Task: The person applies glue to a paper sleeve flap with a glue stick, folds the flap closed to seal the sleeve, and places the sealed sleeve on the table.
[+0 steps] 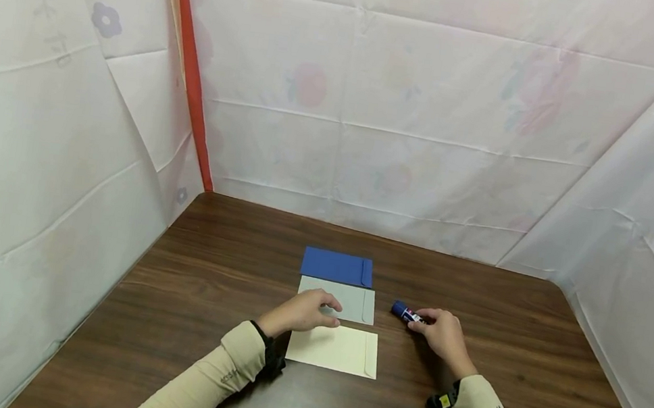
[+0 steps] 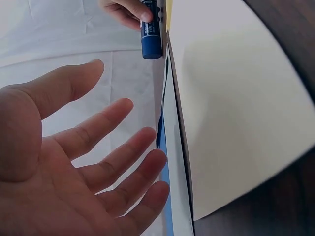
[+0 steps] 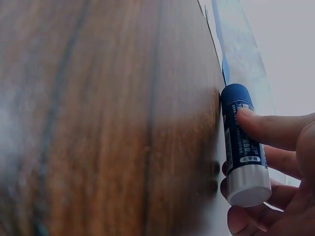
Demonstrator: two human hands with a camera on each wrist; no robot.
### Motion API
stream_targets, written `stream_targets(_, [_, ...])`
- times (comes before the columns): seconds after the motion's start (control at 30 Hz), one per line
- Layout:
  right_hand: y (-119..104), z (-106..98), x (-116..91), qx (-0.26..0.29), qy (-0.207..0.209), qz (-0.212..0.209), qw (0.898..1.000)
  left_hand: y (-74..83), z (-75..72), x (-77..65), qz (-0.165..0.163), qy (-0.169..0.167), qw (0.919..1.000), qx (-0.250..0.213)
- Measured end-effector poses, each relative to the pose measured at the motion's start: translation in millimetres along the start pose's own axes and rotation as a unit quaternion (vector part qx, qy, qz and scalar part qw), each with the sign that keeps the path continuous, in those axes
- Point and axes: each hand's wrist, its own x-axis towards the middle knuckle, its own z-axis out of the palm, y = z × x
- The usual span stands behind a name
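My right hand [image 1: 438, 332] pinches a glue stick [image 1: 405, 312] with a blue cap, between thumb and fingers, low over the table. In the right wrist view the glue stick [image 3: 243, 142] shows a dark blue label and a white base, the thumb lying along its label. My left hand [image 1: 303, 311] hovers with spread, relaxed fingers and holds nothing. Below it lie a cream envelope [image 1: 333, 351] and a pale grey-green envelope [image 1: 352, 299], partly covered by the hand in the head view. A blue envelope [image 1: 333, 266] lies just beyond, completing a column of three.
The envelopes and hands are on a dark brown wooden table [image 1: 221, 266]. White patterned sheeting [image 1: 376, 101] encloses its back and both sides, with a red strip [image 1: 193, 72] at the back left corner. Wrist cameras sit at both cuffs.
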Motion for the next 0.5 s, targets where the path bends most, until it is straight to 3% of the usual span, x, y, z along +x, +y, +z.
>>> stream_targets(0.5, [-1.9, -1.4, 1.1, -0.008, -0.01, -0.002, 1.0, -1.7, -1.6, -1.2, 0.003, 0.01, 0.9999, -0.009])
